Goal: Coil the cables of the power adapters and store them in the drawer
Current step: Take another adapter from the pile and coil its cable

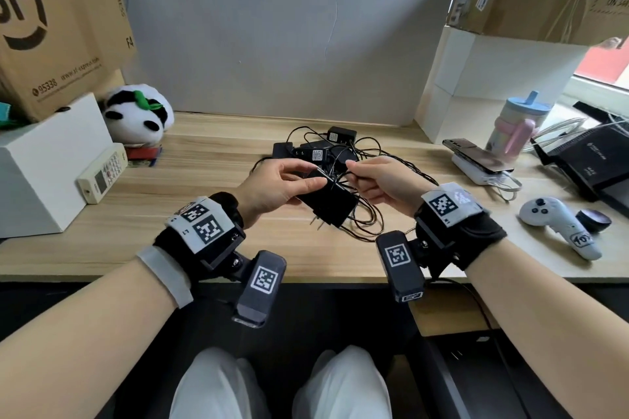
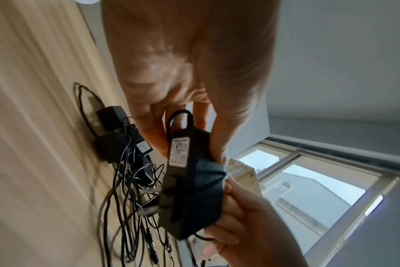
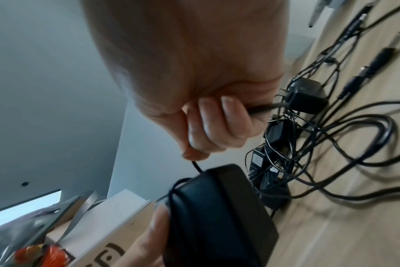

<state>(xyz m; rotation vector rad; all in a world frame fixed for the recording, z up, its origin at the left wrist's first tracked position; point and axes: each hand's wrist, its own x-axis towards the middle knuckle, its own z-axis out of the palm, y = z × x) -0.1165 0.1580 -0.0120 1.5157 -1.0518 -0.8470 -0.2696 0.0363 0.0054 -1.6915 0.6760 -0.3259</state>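
held above the wooden desk (image 1: 218,224), near its front edge: a black power adapter (image 1: 328,206), plug prongs pointing down toward the person, several turns of thin black cable (image 1: 335,180) wrapped across its body. gripped by the left hand (image 1: 272,189), thumb on the top face, fingers curled round the far side and underneath; seen from the left wrist as the same adapter (image 2: 189,182) with a white label on its edge, clamped between thumb and fingers of the left hand (image 2: 194,75). pinched by the right hand (image 1: 381,185), between thumb and curled fingers, the free run of that cable just above the adapter; from the right wrist, right hand (image 3: 201,86) closed around the cable (image 3: 195,165), which drops in a short curve onto the adapter (image 3: 219,213). both hands close together, nearly touching over the adapter. behind them on the desk, toward the wall, a pile of other black adapters (image 1: 318,151) in a tangle of loose cables (image 1: 367,224) that trails down past the held one. drawer not identifiable in any view. elsewhere: a plush panda (image 1: 138,114) and a white remote (image 1: 102,173) at the left, a phone on a white power bank (image 1: 480,163), a pastel cup (image 1: 515,122) and a white game controller (image 1: 558,224) at the right, cardboard boxes (image 1: 58,24) stacked at the sides.
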